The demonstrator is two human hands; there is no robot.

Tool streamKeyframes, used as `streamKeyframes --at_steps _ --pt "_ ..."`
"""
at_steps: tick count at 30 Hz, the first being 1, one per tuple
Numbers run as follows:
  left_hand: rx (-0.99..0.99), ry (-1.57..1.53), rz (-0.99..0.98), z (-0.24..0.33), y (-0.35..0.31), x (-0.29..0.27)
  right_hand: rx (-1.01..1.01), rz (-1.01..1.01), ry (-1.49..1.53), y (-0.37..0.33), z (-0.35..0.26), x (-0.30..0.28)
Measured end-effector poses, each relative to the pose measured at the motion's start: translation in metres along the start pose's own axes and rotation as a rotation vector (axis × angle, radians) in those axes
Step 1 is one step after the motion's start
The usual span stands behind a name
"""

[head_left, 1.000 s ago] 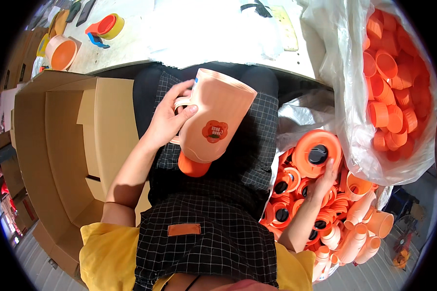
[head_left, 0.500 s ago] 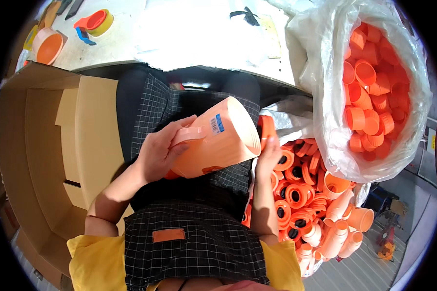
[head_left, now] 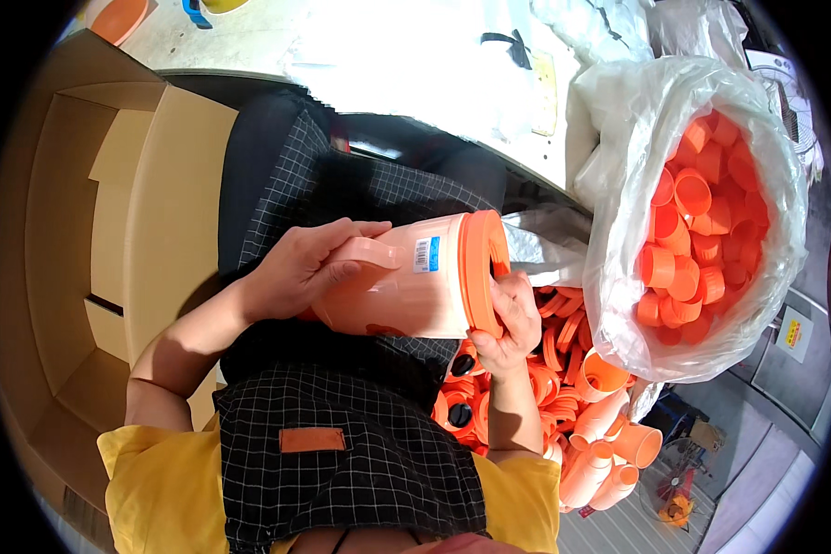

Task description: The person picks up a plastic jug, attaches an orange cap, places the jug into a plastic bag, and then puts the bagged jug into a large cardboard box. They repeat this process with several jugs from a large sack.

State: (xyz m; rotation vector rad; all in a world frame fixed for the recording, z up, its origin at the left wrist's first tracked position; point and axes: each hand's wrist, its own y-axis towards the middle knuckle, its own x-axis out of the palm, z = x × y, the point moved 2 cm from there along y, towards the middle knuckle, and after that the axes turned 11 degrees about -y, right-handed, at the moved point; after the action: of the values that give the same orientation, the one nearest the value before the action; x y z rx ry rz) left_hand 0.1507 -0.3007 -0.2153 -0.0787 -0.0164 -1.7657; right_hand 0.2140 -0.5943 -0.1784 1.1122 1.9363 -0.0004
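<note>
A peach plastic jug [head_left: 388,286] with a side handle and a blue-and-white barcode label lies tilted across my lap, its mouth toward the right. My left hand [head_left: 309,268] is closed round its handle end, near the base. Over the mouth sits an orange ring-shaped lid [head_left: 480,268], against the jug's rim. My right hand [head_left: 510,323] grips this lid at its outer side, the fingers reaching into its dark centre and the thumb on its lower edge. Whether the lid is fully seated, I cannot tell.
An open cardboard box [head_left: 185,185] stands at my left. On the right, a clear plastic bag [head_left: 609,268] holds many orange caps [head_left: 679,277]. Below it lie heaped orange lids [head_left: 549,383] and peach bottles [head_left: 589,471]. A white table [head_left: 249,46] lies ahead.
My right hand has brought the orange lid from beside the jug onto its mouth. The jug has turned closer to level. The head view has shifted a little.
</note>
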Motion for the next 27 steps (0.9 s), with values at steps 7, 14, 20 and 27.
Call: streamKeyframes --at_steps 7,14,20,27 --pt "-0.005 0.032 0.010 0.004 -0.005 0.003 0.015 -0.033 0.010 -0.008 -0.006 0.000" --pt "-0.015 0.209 0.062 0.018 -0.019 0.015 0.129 -0.057 0.040 -0.007 -0.016 -0.001" --pt "0.130 0.348 0.059 0.020 -0.037 0.034 0.293 0.237 0.055 0.047 0.037 -0.060" --pt "0.193 0.482 0.061 0.014 -0.043 0.036 0.738 -0.638 0.710 0.053 0.059 0.040"
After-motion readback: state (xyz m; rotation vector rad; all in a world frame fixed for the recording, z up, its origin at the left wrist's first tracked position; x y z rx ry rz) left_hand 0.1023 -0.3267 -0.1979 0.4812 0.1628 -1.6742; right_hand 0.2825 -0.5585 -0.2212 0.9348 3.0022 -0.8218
